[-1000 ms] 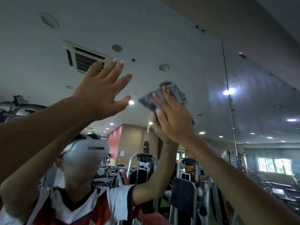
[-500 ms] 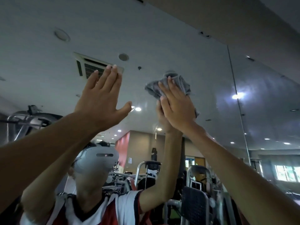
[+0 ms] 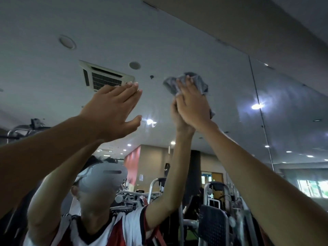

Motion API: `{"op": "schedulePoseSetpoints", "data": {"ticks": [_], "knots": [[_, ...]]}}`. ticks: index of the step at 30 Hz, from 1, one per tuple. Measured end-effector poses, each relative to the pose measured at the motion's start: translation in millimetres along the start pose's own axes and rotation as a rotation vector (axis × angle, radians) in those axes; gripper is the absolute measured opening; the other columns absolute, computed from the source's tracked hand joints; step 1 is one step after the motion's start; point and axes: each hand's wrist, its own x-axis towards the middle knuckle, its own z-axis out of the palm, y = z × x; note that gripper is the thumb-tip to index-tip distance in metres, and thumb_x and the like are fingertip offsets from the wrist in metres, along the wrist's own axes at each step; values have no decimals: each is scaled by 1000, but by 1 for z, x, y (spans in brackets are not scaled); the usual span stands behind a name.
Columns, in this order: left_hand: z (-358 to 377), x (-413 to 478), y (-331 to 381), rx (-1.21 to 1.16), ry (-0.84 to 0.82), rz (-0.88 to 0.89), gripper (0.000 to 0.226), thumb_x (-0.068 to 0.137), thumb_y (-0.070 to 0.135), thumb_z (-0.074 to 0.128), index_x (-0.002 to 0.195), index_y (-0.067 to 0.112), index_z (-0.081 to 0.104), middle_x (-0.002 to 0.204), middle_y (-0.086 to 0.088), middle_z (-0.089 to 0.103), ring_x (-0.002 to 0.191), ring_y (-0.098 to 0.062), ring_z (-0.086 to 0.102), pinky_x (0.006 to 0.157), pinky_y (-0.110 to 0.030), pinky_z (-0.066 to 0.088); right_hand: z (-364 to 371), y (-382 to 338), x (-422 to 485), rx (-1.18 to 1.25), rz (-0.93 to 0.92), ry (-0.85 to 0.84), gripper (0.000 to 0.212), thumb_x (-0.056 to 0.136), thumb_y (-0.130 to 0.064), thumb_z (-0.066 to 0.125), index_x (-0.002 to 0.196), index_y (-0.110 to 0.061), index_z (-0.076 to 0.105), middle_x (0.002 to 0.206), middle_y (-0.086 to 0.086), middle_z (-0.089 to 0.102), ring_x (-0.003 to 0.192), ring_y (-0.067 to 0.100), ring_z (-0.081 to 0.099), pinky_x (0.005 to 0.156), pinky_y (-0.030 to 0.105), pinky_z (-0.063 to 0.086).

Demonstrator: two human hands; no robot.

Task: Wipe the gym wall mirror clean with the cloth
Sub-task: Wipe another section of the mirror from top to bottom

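Up at one o'clock on the mirror (image 3: 53, 96), pressing the cloth (image 3: 201, 82) with a flat right hand (image 3: 192, 108) to rub high, holding the left hand (image 3: 113, 110) flat at ten o'clock, likely for balance.

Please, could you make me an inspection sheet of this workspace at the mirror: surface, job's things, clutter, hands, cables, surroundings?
Surface: mirror, two panels meeting at a vertical seam; hazy glare near it.
Job's things: grey cloth, bunched, pressed on the glass high up.
Clutter: nothing seen.
Hands: right hand flat on the cloth, fingers straight; left hand raised, fingers straight, holds nothing; whether it touches the glass cannot be told.
Cables: nothing seen.
Surroundings: seen in reflection only: ceiling vent, gym machines, lit ceiling lamps.
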Motion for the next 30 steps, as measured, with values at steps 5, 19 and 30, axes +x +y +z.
{"op": "schedulePoseSetpoints", "data": {"ticks": [5, 19, 30], "knots": [[-3, -8, -17, -21, -20, 65, 79, 93, 57, 21, 151, 6, 39, 158, -12, 37, 146, -24, 36, 108, -40, 35, 0, 20, -92, 33, -283, -29, 52, 103, -27, 29, 155, -25, 27, 163, -3, 17, 152, 9, 12, 115, 53, 35], [1, -23, -15, -74, 57, -219, 76, 90, 52, 23, 149, 8, 42, 160, -15, 34, 150, -28, 26, 118, -50, 12, 13, -70, 13, 5, -165, -16, 52, 105, -32, 24, 156, -25, 28, 165, -3, 14, 153, 14, 9, 122, 49, 23], [0, -65, -6, -91, 70, -170, 74, 94, 48, 21, 150, 3, 38, 158, -20, 35, 149, -33, 29, 119, -57, 20, -5, -45, 18, 75, 310, 50, 51, 105, -26, 30, 155, -22, 33, 166, 1, 19, 151, 15, 19, 122, 38, 21]]}}
